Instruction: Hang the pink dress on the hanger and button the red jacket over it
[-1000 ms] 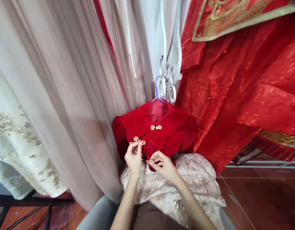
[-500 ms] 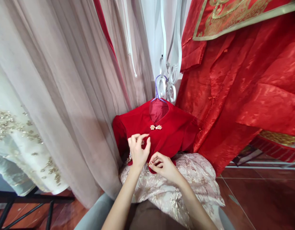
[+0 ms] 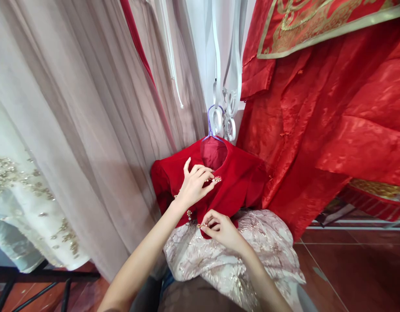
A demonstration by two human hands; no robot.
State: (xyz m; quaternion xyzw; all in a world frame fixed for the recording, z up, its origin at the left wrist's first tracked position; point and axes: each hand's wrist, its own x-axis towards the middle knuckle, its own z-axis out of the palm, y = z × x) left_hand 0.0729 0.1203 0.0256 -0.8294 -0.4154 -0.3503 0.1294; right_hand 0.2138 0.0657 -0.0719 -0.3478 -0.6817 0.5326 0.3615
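Note:
A red velvet jacket [image 3: 242, 173] with a stand collar hangs on a purple hanger [image 3: 210, 123] in front of me. At its neck, my left hand [image 3: 195, 184] has thumb and fingertips closed on the jewelled flower clasp [image 3: 217, 178]. Lower down, my right hand [image 3: 223, 229] pinches a small gold and pearl clasp [image 3: 201, 225] at the jacket's front edge. Another flower clasp [image 3: 188, 214] dangles on the left front edge, between my two arms. My left hand and forearm cover part of the jacket's left front.
Pale floral fabric with metallic thread [image 3: 252, 242] lies below the jacket over my lap. Sheer beige drapery [image 3: 99, 130] hangs at left, red satin garments [image 3: 310, 112] at right. Behind the hanger stands a white scrolled metal frame [image 3: 231, 104]. A black metal rack base [image 3: 53, 275] is lower left.
My left hand has moved up and right, from the jacket's middle front to the clasp at the neck. My right hand stays at the lower clasp. The view has shifted slightly.

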